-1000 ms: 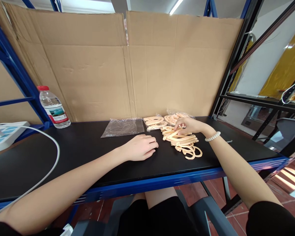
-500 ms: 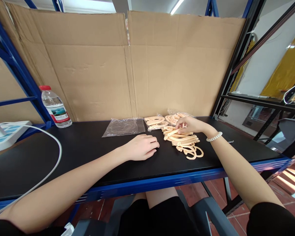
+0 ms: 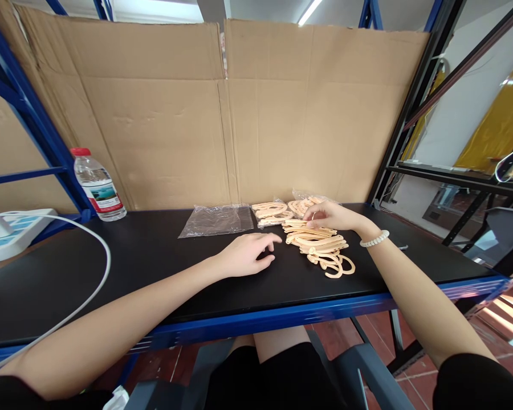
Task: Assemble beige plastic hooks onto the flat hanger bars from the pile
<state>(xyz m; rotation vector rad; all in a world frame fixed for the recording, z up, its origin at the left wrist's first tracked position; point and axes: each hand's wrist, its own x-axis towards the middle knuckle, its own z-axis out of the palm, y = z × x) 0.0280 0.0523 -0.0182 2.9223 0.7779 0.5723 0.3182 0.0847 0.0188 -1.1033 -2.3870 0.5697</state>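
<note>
A loose pile of peach-coloured plastic hooks (image 3: 320, 245) lies on the black table top (image 3: 154, 256). My right hand (image 3: 331, 217) rests on the far end of the pile, fingers curled down onto the top hooks. My left hand (image 3: 245, 255) hovers just left of the pile, fingers spread and lifted, holding nothing. Behind the pile sit two clear bags filled with hooks (image 3: 271, 211), and an empty flat clear bag (image 3: 216, 221) lies to their left.
A water bottle with a red cap (image 3: 97, 187) stands at the back left beside a blue shelf post. A white device with a thick white cable (image 3: 89, 285) sits at the far left. Cardboard sheets (image 3: 222, 114) wall off the back. A metal rack (image 3: 453, 171) stands on the right.
My left hand has lifted from a loose fist on the table and opened its fingers toward the pile. My right hand has shifted slightly on top of the hooks.
</note>
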